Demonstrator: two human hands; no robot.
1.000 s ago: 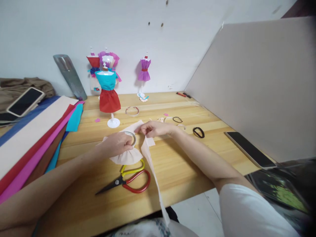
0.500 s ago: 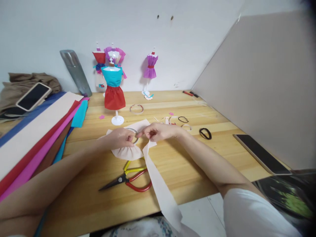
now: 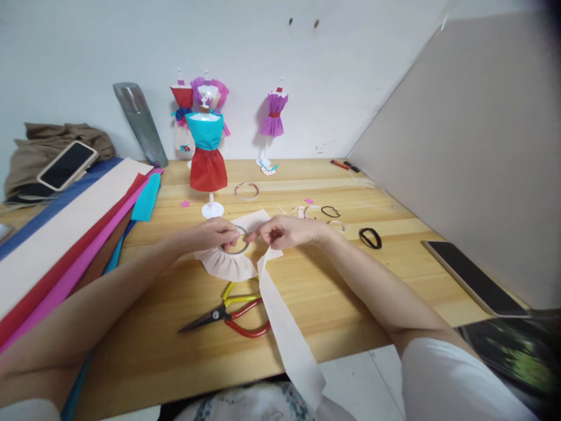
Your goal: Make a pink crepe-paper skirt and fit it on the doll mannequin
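Note:
Over the wooden table, my left hand [image 3: 218, 232] pinches the left side of a ring [image 3: 239, 252], whose lower left edge carries gathered pale pink fabric [image 3: 228, 266]. Fingers of my right hand [image 3: 284, 232] are closed at the ring's right side, on a long pale pink strip [image 3: 284, 318]. That strip hangs down past the table's front edge towards my lap. Below the ring lie scissors [image 3: 217, 314] with yellow and red handles, their blades pointing left.
Dressed mannequins [image 3: 208, 166] stand at the back. Coloured fabric strips [image 3: 74, 222] and a phone [image 3: 68, 165] lie left, near a leaning bottle [image 3: 142, 126]. Hair ties [image 3: 370, 238] and another phone [image 3: 475, 278] lie right.
My left hand has shifted its grip up along the ring, showing more of the ring and gathered fabric. My right hand keeps nearly the same place. The whole view has shifted slightly.

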